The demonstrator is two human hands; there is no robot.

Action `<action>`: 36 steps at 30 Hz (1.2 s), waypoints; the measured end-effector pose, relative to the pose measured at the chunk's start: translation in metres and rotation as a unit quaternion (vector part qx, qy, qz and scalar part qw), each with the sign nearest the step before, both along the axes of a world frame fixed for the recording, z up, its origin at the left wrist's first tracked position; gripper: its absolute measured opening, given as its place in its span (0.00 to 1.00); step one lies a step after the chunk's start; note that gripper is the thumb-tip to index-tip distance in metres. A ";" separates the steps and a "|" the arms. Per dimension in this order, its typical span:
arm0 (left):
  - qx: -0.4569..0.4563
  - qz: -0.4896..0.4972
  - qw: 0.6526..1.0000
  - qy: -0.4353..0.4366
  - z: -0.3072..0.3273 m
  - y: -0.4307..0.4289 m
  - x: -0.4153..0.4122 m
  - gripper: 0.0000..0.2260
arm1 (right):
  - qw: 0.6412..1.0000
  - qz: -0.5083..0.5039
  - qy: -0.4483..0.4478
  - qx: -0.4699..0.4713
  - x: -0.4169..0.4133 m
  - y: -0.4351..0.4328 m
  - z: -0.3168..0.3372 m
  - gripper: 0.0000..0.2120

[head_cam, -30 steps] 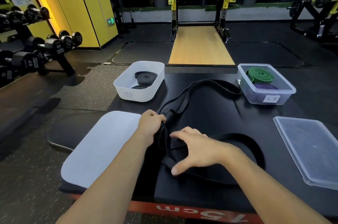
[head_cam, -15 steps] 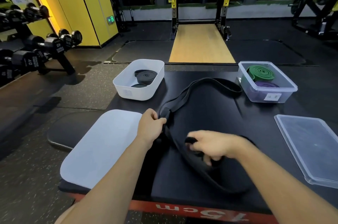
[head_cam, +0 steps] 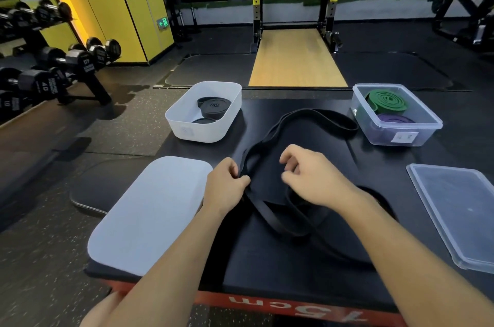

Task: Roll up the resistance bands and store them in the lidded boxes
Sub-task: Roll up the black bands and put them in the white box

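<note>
Left hand [head_cam: 227, 185]: closed on the loose black band [head_cam: 267, 213], thumb + fingers pinching a gathered fold near mid-desk.
Right hand [head_cam: 312, 179]: just right of the left, fingers curled, over the band's near coils; can't tell if it grips any strap.
Loose black band: unrolled, lying on the desk [head_cam: 294, 273]. One long loop runs from the left hand toward the far edge, curving between the 2 boxes; more slack sprawls under + behind the right forearm.
White box [head_cam: 187, 126]: far left on desk, open, holds 2 black rolls [head_cam: 213, 108], one partly on top of the other.
White lid [head_cam: 149, 214]: flat at near-left desk corner, touching the left wrist/forearm side.
Clear box [head_cam: 433, 124]: far right, open, w/ green roll [head_cam: 387, 100] behind and purple roll [head_cam: 395, 119] in front.
Clear lid [head_cam: 459, 211]: flat on desk at right, nearer than the clear box, apart from it.
Bkgd: dumbbell rack [head_cam: 53, 70] at left, wooden platform [head_cam: 296, 59] past the desk.
</note>
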State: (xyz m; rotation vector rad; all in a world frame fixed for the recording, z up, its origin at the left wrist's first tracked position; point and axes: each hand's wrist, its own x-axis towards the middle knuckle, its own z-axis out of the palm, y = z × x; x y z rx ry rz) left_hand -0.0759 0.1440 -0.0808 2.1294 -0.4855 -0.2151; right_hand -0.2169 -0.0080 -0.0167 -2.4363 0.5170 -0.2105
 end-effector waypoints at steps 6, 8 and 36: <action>-0.027 0.009 1.000 0.000 -0.005 0.001 0.003 0.11 | 0.915 0.165 0.339 -0.144 -0.029 0.026 -0.003 0.64; -0.028 0.008 1.000 -0.002 -0.005 0.002 0.002 0.11 | 0.935 0.139 0.301 -0.129 -0.032 0.021 -0.003 0.61; -0.043 -0.032 0.998 -0.015 -0.013 0.004 0.003 0.11 | 0.959 0.085 0.078 -0.258 0.009 -0.060 -0.014 0.12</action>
